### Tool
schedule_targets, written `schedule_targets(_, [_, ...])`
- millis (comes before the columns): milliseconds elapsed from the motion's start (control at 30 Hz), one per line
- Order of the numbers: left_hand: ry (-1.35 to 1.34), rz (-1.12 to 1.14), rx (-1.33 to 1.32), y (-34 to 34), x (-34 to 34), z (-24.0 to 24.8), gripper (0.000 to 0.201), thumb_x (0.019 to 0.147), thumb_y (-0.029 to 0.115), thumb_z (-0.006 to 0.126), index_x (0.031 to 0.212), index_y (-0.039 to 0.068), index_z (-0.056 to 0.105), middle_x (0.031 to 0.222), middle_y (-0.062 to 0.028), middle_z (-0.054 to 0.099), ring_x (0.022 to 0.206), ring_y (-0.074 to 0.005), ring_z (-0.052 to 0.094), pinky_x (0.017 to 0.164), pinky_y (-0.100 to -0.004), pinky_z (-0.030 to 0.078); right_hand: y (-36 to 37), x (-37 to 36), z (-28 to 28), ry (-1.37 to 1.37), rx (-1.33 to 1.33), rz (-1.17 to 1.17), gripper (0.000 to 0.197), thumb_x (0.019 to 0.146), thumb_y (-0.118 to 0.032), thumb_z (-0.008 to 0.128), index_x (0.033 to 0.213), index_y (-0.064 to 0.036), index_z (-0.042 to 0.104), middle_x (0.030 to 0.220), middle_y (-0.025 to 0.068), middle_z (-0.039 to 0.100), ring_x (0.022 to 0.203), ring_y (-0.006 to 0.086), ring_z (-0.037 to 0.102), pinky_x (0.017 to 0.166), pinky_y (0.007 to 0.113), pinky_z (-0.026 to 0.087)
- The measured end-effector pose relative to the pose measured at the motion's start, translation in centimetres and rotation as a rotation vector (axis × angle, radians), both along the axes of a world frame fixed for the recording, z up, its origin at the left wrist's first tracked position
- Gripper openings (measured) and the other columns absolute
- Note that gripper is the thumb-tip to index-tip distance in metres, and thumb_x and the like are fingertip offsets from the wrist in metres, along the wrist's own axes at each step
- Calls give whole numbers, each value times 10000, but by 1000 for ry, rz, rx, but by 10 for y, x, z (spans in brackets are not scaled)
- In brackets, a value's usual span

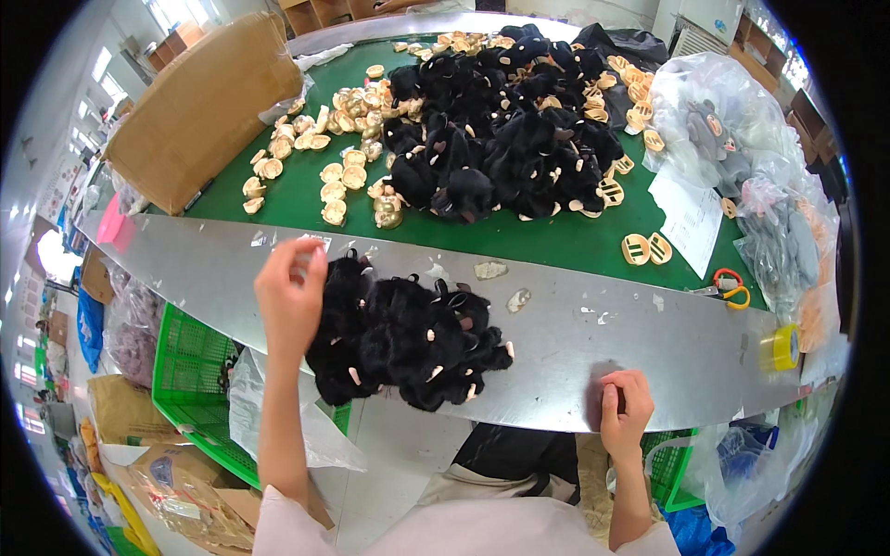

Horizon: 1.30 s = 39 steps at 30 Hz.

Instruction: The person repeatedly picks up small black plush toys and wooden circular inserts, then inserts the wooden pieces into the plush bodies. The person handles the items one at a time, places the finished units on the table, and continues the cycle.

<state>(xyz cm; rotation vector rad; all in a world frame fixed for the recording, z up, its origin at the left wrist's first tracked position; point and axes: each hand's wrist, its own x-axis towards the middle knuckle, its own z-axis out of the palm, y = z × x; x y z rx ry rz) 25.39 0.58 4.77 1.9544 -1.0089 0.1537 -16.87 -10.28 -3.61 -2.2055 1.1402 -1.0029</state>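
Observation:
Beside a heap of small black plush pieces on the metal table edge, my left hand is raised with loosely curled fingers. A gap shows between its thumb and fingers, and I see nothing in it. The plush pieces have small pale tips poking out of the fur. My right hand rests at the table's front edge, to the right of the heap. Its fingers are curled in, thumb against them, with no object visible in them.
A larger black plush pile covers the green table top, with cream plastic shells around it. A cardboard box stands far left. Scissors, yellow tape and plastic bags lie right. A green crate sits below left.

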Motion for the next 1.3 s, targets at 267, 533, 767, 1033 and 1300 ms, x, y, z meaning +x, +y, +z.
schedule_targets(267, [-110, 123, 604, -72, 146, -80, 452, 693, 351, 745, 979, 30, 609, 994, -160, 673, 954, -344, 643, 807, -449, 508, -1, 9, 1, 16, -81, 11, 61, 805, -46, 599, 854, -48, 635, 785, 84, 612, 723, 263, 537, 679, 368, 427])
schedule_targets(533, [-100, -67, 289, -69, 79, -29, 462, 712, 248, 769, 1085, 30, 605, 1015, -141, 666, 921, -289, 656, 784, -408, 518, -2, 5, 2, 31, -94, 22, 70, 840, -87, 603, 855, -32, 643, 750, 76, 604, 693, 226, 555, 655, 344, 439])
schedule_targets(767, [-121, -743, 180, -52, -143, 35, 539, 686, 208, 833, 1151, 65, 600, 1170, -82, 616, 1086, -252, 575, 915, -373, 451, 24, 63, 27, -979, 651, 368, 698, 928, -475, 597, 1399, -2, 397, 1074, 114, 591, 810, 170, 622, 744, 312, 515])
schedule_targets(1033, [-316, -793, 226, -91, -161, 31, 581, 723, 260, 794, 1206, 29, 566, 1265, -165, 549, 1206, -358, 497, 1018, -463, 385, -4, 31, 22, -975, 714, 32, 282, 984, -234, 584, 1161, -16, 554, 863, 42, 591, 653, 82, 534, 528, 216, 409])
schedule_targets(1300, [-502, -408, 337, -263, -57, -7, 658, 775, 399, 750, 1241, -12, 532, 1203, -205, 579, 1133, -372, 559, 926, -447, 464, -4, -24, 3, -730, 501, -290, 169, 953, -125, 581, 1084, -22, 552, 856, 54, 586, 673, 95, 548, 537, 218, 432])
